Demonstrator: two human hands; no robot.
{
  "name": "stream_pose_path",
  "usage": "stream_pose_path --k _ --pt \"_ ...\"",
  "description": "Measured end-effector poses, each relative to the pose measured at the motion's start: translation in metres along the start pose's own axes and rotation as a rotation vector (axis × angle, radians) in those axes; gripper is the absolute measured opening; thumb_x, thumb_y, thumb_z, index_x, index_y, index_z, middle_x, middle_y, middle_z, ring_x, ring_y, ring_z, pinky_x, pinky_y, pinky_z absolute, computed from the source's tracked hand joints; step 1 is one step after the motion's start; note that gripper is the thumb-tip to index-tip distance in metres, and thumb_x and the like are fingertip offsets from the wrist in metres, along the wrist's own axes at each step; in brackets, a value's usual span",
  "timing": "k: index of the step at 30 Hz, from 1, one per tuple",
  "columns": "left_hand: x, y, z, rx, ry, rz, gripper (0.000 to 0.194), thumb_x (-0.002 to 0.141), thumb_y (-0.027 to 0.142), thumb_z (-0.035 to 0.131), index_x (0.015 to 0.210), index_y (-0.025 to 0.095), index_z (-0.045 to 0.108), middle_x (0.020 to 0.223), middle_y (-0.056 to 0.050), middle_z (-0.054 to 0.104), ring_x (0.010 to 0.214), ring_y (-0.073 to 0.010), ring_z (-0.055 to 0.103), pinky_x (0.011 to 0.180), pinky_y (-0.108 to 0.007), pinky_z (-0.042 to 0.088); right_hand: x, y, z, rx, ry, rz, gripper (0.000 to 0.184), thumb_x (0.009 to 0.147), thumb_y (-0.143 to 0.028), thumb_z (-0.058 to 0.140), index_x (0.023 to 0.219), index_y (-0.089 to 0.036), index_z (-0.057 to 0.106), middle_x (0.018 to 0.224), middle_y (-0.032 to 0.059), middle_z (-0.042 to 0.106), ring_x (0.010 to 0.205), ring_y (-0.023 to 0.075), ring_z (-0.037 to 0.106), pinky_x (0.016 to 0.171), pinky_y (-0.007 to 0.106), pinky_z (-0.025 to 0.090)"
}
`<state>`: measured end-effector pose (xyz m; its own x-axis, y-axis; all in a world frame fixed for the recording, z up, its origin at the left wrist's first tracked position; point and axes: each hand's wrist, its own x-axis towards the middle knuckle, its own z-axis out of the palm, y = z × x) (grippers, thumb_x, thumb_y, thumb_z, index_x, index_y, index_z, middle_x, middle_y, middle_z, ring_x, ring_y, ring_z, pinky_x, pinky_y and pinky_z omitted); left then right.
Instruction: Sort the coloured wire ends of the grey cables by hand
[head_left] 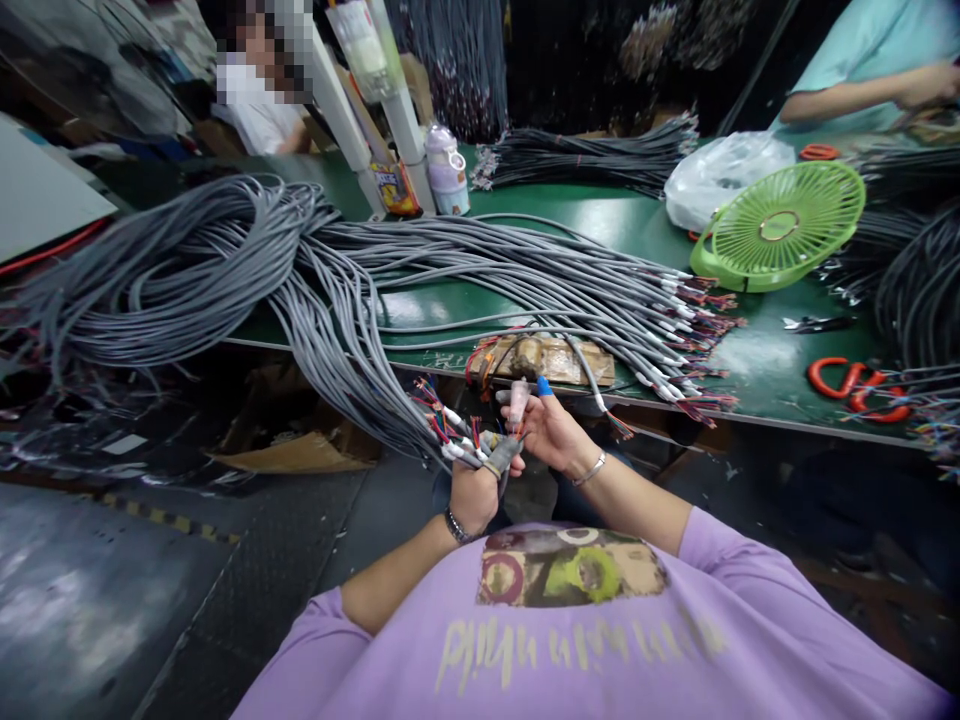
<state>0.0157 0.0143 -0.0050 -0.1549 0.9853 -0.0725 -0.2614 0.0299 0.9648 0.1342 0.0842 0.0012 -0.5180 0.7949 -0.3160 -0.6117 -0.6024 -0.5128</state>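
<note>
The left hand (474, 495) is closed around a bunch of grey cables (352, 370), whose coloured wire ends (442, 428) sit just off the near edge of the worktop (615, 215). The right hand (553, 435), fingers partly curled, one blue-tipped, meets those ends; whether it grips a wire cannot be told. A wooden block (577, 360) lies along the near edge, orange-handled scissors (853, 378) farther right.

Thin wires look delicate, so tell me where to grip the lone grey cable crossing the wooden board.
Best pinch the grey cable just behind its white sleeve, likely from the front table edge: its end bends that way, apart from the bundle, coloured wires splaying beyond.
</note>
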Motion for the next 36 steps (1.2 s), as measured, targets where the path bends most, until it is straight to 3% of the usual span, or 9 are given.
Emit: stream_pose_path --k 3,9,16,22,28,36 --pt "-0.005 0.001 -0.003 -0.006 -0.003 0.010 0.019 0.072 0.033 0.070 0.069 0.015 0.064 0.058 0.000 0.065 0.051 -0.0115 0.061 0.047 -0.021 0.050 -0.001 -0.005 0.002 -0.043 -0.037 0.041 0.054 0.084 -0.065 0.043 0.088 -0.015 0.064 0.077 0.0045 0.067 0.056 0.0116 0.056 0.054 0.026 0.047" --pt "-0.002 0.007 0.001 -0.048 0.041 0.010 0.019 0.071 0.032 0.071 0.067 0.015 0.063 0.056 0.001 0.064 0.050 -0.0113 0.061 0.048 -0.021 0.050 0.002 -0.006 0.005 -0.118 0.067 -0.029 0.032 0.084 -0.046 0.058 0.085 -0.015 0.065 0.071 0.0019 0.065 0.056 0.0097 0.054 0.053 0.023 0.046" --pt "0.004 0.006 0.004 -0.041 0.057 0.007 0.018 0.072 0.032 0.069 0.068 0.015 0.064 0.056 0.001 0.065 0.050 -0.0114 0.060 0.047 -0.021 0.050 0.000 0.005 -0.003 -0.326 0.158 -0.365 0.040 0.074 -0.055 0.065 0.071 -0.015 0.062 0.059 -0.0018 0.057 0.052 0.0072 0.047 0.051 0.020 0.040" --pt "0.005 0.004 0.006 -0.028 0.060 0.012 0.017 0.072 0.031 0.069 0.069 0.015 0.063 0.060 0.000 0.066 0.051 -0.0108 0.060 0.046 -0.020 0.049 0.007 0.001 0.005 -0.115 0.058 -0.091 0.044 0.077 -0.060 0.060 0.074 -0.016 0.063 0.064 0.0019 0.063 0.053 0.0102 0.052 0.049 0.023 0.043" --pt "0.006 0.001 0.006 0.019 0.058 -0.004 0.018 0.072 0.032 0.069 0.069 0.015 0.064 0.055 0.001 0.064 0.048 -0.0104 0.059 0.046 -0.020 0.048 0.010 0.004 0.008 -0.033 0.119 -0.096 0.040 0.078 -0.056 0.060 0.074 -0.016 0.062 0.062 0.0014 0.063 0.051 0.0108 0.053 0.050 0.023 0.044" --pt "0.003 -0.001 0.002 0.025 0.040 0.012 0.020 0.072 0.034 0.069 0.068 0.016 0.064 0.057 0.000 0.066 0.051 -0.0118 0.062 0.047 -0.021 0.050 -0.005 0.011 -0.002 -0.115 -0.002 -0.096 0.055 0.079 -0.069 0.046 0.083 -0.017 0.063 0.070 0.0031 0.062 0.056 0.0118 0.053 0.053 0.025 0.046"
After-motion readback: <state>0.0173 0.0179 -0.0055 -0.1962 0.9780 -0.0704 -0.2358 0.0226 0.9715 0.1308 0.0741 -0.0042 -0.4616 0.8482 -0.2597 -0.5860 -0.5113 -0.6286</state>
